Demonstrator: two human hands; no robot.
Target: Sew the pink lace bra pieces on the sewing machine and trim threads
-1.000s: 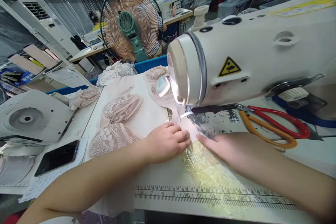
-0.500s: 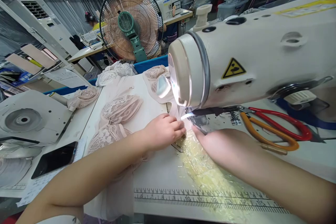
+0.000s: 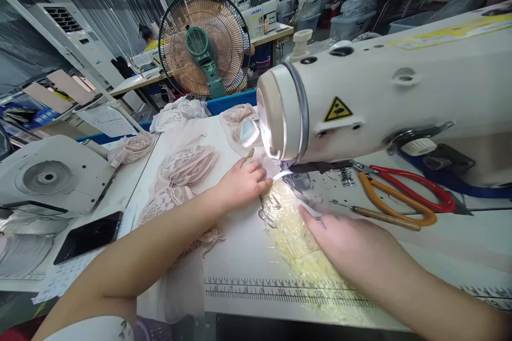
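Note:
At the sewing machine point(image 3: 336, 101), my left hand point(image 3: 245, 185) is closed, with its curled fingertips on pale pink fabric point(image 3: 269, 164) beside the lit needle area. My right hand point(image 3: 348, 234) lies to the right of a crinkled clear and yellowish plastic strip point(image 3: 298, 245). Its thumb points at a thin, dark metal piece near the machine bed; the other fingers are hidden below, so what they hold cannot be made out. Past my left hand lies a lace bra cup piece point(image 3: 240, 117). More lace bra pieces point(image 3: 186, 165) are heaped left of my left forearm.
Red- and orange-handled scissors point(image 3: 400, 192) and a wooden-handled awl point(image 3: 386, 217) lie right of the needle area. A phone point(image 3: 88, 237) rests on papers at left, near another machine point(image 3: 52, 176). A green fan point(image 3: 204, 45) stands behind the table. A printed ruler point(image 3: 280, 293) runs along the front.
My right hand has drawn back from the needle area toward the lower right, uncovering the awl. My left hand has shifted slightly left. The camera view has also shifted.

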